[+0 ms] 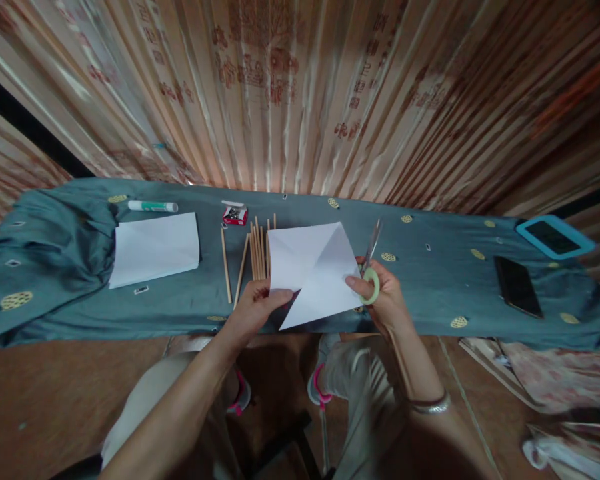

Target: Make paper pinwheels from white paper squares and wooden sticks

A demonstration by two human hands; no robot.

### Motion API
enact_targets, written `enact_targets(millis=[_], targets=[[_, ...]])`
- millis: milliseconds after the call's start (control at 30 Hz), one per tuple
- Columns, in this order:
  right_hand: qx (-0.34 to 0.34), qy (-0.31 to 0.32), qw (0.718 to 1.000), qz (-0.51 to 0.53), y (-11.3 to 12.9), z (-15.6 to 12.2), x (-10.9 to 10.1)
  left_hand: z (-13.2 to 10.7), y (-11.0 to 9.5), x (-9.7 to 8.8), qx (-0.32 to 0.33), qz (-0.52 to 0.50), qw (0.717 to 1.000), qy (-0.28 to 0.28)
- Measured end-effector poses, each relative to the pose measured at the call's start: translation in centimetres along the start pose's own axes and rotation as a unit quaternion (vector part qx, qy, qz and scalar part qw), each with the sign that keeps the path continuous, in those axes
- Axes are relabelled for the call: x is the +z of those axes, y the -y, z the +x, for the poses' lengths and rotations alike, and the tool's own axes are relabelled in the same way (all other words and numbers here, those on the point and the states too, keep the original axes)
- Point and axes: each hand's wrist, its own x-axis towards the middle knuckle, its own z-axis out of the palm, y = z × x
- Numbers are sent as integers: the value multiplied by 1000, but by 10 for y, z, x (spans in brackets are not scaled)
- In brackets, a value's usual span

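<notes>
A white sheet of paper [307,257] with crease lines and a slit running in from its lower left side is held up over the cloth. My left hand [257,307] pinches its left edge, thumb on top. On the right, my right hand [383,293] grips the paper's edge with the thumb and also holds scissors [370,277] with pale green handles, blades pointing away from me. Several thin wooden sticks [257,250] lie behind and left of the paper, partly covered by it.
A stack of white paper [156,248] and a green-and-white marker [153,206] lie on the left. Behind the sticks sits an open red box [235,215] of small dark pieces. A black phone [517,287] and a blue-framed tablet [555,237] rest on the green cloth [440,273] at right.
</notes>
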Motion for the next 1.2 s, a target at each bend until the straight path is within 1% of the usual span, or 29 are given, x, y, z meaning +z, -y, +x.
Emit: enact_targets(millis=[100, 200, 267, 467, 633, 733, 800, 1000, 1100, 1200], targets=[[-8, 3, 1000, -9, -1, -2, 0, 1, 2, 1, -18, -47, 998, 24], [-3, 11, 1000, -21, -2, -4, 2, 3, 4, 3, -46, -111, 993, 16], [2, 17, 1000, -26, -2, -5, 3, 4, 4, 4, -57, -129, 990, 11], [0, 23, 999, -28, -2, -8, 5, 5, 4, 3, -68, -128, 989, -6], [-4, 4, 1000, -26, -1, -7, 7, 6, 6, 1, -64, -116, 991, 2], [-5, -8, 1000, -16, 0, -7, 10, 7, 7, 0, -56, -129, 990, 1], [-12, -12, 1000, -19, 0, -7, 11, 7, 8, -1, -56, -136, 989, -3], [-40, -8, 998, -51, -1, -8, 11, 9, 7, -3, -51, -116, 992, -20], [-49, -21, 997, -56, -3, -6, 10, 7, 2, -1, -44, -164, 985, -12], [-64, -66, 995, -34, -7, -3, 11, 1, -2, 4, -49, -246, 968, -6]])
